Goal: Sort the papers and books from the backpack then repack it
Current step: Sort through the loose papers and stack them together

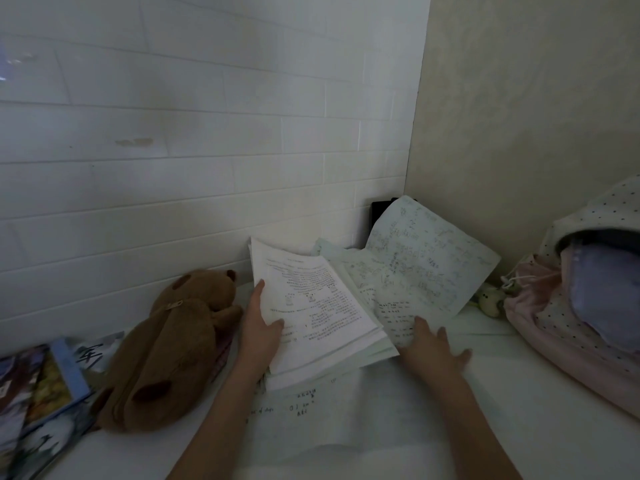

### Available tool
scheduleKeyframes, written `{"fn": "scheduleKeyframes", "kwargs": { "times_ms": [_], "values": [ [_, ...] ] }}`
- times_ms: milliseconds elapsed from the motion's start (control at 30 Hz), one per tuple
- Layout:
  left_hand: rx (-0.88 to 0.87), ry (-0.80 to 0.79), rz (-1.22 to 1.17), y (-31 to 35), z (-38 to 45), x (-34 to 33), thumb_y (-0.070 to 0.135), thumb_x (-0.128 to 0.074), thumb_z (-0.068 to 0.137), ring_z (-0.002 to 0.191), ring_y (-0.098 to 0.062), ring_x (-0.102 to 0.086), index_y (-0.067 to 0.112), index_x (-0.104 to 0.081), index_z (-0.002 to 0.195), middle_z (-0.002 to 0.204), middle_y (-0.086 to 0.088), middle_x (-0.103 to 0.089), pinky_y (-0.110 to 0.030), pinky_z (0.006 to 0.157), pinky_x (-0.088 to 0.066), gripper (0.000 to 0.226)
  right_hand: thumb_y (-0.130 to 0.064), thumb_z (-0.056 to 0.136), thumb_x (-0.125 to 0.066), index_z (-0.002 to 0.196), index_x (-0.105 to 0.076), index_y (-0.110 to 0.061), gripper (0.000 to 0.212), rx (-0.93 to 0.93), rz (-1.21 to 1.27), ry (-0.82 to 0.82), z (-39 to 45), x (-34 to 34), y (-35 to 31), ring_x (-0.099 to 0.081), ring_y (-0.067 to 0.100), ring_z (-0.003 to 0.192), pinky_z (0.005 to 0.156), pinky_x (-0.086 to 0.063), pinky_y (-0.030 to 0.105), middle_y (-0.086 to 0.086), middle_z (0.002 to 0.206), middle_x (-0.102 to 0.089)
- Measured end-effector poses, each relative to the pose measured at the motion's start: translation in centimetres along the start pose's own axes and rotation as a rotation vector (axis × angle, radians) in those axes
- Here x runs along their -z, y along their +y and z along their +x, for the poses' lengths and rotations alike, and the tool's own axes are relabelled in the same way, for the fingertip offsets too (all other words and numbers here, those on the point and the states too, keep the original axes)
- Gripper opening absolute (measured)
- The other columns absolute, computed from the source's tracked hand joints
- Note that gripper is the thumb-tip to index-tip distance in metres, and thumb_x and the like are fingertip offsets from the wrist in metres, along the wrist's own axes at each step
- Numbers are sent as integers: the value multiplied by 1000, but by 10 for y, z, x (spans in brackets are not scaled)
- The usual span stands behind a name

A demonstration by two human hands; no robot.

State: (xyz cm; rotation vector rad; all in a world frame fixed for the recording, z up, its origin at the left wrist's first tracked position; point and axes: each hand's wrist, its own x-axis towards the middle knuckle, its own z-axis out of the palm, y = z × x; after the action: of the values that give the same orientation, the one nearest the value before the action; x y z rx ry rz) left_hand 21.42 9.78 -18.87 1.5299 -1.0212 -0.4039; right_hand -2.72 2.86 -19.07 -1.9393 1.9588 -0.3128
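Papers (311, 306) sit mid-bench, being sorted. Left hand (261, 329) pinches the stack's nine o'clock edge; right hand (433, 344), fingers spread, presses loose sheets at three o'clock. Backpack (571, 306) waits far right. Next, likely squaring the stack.

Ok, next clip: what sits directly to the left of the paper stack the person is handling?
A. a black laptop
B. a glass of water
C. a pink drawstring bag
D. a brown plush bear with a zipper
D: the brown plush bear, zipper along its back, lies just beside the left hand gripping the printed paper stack; the pink bag is off to the right.
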Motion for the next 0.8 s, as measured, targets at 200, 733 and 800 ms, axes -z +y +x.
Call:
{"fn": "scheduleKeyframes", "kwargs": {
  "times_ms": [200,733,800],
  "values": [
    [-115,173,35,-2,5,5,-13,-52,83,139,-16,-28,17,-32,145,151,0,-32,-18,107,-20,72,-61,83,-53,147,-18,-40,76,98,-1,78,-2,1,-3,-20,30,141,110,-21,49,-4,156,-21],
    [-89,107,97,-15,9,4,-15,-54,80,137,-21,-32,12,-32,145,149,-6,-35,-20,107,-22,74,-41,75,-69,112,-62,-16,46,78,568,-727,-33,75,34,-72,22,91,67,-58,34,6,102,-74],
    [-93,107,105,-15,10,4,-15,-54,79,137,-22,-33,12,-33,145,149,-7,-36,-20,106,-23,74,-27,84,-66,116,-60,-11,36,66,634,-654,-34,64,28,-68,25,100,83,-56,40,8,109,-71]
  ]
}}
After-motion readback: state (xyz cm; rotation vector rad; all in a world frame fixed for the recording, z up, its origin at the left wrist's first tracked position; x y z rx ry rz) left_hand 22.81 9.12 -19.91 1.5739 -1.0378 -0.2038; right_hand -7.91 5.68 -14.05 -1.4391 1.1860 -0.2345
